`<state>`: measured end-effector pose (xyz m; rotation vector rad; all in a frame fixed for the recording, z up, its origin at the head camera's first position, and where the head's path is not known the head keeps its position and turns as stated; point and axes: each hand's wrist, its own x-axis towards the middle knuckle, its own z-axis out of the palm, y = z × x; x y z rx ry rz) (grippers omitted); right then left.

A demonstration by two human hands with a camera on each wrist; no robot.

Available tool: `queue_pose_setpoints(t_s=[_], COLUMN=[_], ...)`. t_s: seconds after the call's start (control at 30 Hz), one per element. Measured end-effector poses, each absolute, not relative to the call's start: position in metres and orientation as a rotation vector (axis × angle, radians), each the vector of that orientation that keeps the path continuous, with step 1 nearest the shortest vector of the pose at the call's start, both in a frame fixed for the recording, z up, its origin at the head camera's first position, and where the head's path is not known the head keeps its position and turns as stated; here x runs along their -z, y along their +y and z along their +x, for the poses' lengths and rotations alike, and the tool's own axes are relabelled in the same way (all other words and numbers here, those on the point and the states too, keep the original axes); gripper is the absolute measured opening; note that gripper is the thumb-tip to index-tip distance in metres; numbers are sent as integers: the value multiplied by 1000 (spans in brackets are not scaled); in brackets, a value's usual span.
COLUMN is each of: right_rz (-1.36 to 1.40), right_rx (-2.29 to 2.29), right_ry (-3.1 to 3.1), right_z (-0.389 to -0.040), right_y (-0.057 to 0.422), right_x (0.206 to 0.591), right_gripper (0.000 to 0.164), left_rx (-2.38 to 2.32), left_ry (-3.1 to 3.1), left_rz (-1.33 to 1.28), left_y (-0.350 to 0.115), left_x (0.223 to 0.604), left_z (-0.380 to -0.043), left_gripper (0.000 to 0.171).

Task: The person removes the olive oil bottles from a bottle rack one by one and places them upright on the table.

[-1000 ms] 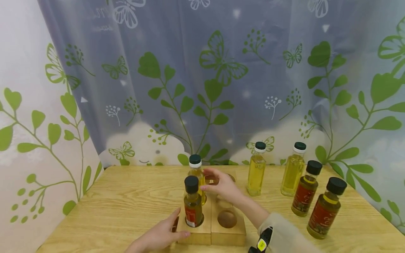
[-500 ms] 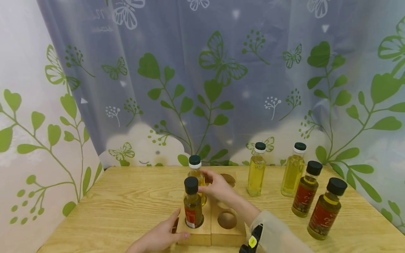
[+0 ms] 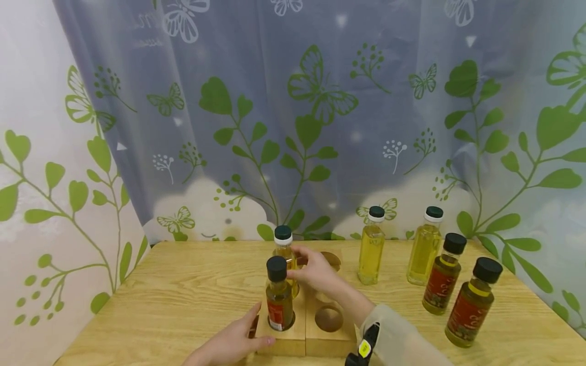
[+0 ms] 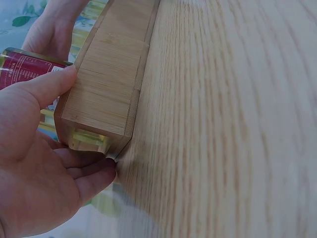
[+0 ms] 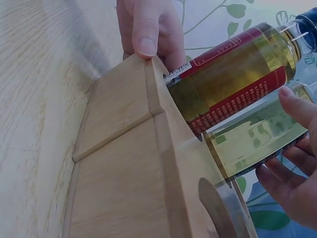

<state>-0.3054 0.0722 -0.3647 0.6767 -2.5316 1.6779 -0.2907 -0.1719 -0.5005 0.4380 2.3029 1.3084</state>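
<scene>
A wooden bottle rack (image 3: 329,346) with round holes stands at the table's front. My left hand (image 3: 231,338) grips its front left corner, thumb on the front face and fingers around the side, as the left wrist view shows on the rack's end (image 4: 106,82). A red-labelled, black-capped oil bottle (image 3: 276,300) stands in the front left hole. Behind it, a square clear bottle of yellow oil (image 5: 257,136) with a green cap sits in the rack. My right hand (image 3: 322,274) holds this clear bottle between thumb and fingers. The front right hole (image 3: 328,318) is unfilled.
Right of the rack stand two clear yellow oil bottles, one nearer (image 3: 371,254) and one farther right (image 3: 423,254). Two red-labelled bottles, one (image 3: 441,279) and another (image 3: 469,310), stand in front of them. A patterned curtain (image 3: 247,127) hangs behind the table.
My right hand has shifted slightly left, closer against the clear oil bottle, and its wrist has come left as well. The left hand and rack stay put.
</scene>
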Motion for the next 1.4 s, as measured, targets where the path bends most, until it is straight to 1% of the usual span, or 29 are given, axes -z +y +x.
queue_pose_setpoints(t_s=[0.1, 0.3, 0.57, 0.8, 1.07, 1.4], right_rz=[663, 651, 566, 649, 581, 538], right_rx=[-1691, -1738, -1764, -1805, -1792, -1735], right_ry=[-2528, -2505, -2502, -2443, -2451, -2478], right_z=[-306, -308, -306, -308, -307, -301], right_y=[73, 76, 78, 86, 104, 133], right_x=[365, 363, 347, 335, 318, 301], right_gripper=[63, 59, 61, 59, 73, 78], left_rx=[-1302, -1295, -1287, -1279, -1273, -1269], left_ry=[2306, 2324, 2348, 2335, 2330, 2317], left_rz=[438, 439, 452, 437, 417, 436], left_y=[-172, -171, -168, -170, -171, -173], left_x=[502, 498, 488, 496, 502, 504], left_z=[-291, -286, -280, -285, -290, -294], left_gripper=[107, 107, 108, 107, 107, 105])
